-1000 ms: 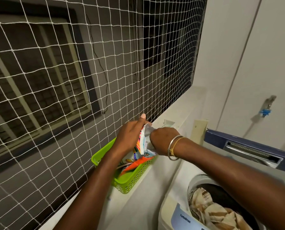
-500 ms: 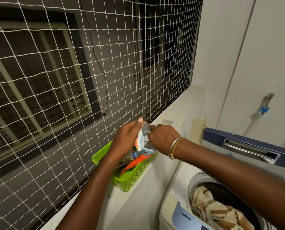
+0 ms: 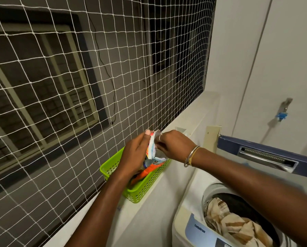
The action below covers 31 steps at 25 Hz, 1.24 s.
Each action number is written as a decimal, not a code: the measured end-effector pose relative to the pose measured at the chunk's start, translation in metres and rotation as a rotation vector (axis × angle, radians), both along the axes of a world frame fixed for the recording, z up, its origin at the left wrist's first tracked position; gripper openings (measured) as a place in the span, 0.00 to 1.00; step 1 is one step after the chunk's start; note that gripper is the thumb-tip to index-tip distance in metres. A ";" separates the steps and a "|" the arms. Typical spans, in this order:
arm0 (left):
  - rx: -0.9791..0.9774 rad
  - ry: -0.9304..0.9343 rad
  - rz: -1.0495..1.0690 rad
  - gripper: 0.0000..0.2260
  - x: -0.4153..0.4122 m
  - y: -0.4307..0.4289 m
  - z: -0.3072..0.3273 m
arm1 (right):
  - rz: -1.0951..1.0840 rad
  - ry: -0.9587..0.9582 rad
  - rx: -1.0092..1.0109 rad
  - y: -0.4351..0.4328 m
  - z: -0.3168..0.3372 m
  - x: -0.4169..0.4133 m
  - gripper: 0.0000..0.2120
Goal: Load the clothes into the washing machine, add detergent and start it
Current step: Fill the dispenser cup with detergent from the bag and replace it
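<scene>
My left hand (image 3: 137, 154) and my right hand (image 3: 175, 146) both pinch the top of a small detergent packet (image 3: 151, 147), white with orange and blue print, held upright above a green plastic basket (image 3: 147, 184). The basket sits on a pale ledge and holds more packets, one of them orange. At the lower right the washing machine (image 3: 193, 220) stands with its dark blue lid (image 3: 259, 154) raised. Beige and brown striped clothes (image 3: 234, 223) lie in its drum. My right forearm crosses above the drum.
A white safety net (image 3: 77, 86) covers the opening on the left, just behind the basket. The ledge (image 3: 190, 111) runs back to a white wall. A tap with a blue fitting (image 3: 283, 113) sticks out of the wall at the right.
Both hands have lifted the packet's top slightly higher over the basket, and my right fingers have shifted up to its upper edge. The view has drifted a little.
</scene>
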<state>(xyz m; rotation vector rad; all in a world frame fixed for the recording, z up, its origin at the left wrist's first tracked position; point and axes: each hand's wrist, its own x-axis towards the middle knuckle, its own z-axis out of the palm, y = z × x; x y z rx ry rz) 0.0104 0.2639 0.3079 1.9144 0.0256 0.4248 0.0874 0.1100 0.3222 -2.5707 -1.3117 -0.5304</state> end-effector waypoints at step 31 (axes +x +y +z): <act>0.016 0.056 0.074 0.21 0.016 -0.003 0.023 | -0.259 0.873 0.951 -0.041 0.033 0.008 0.04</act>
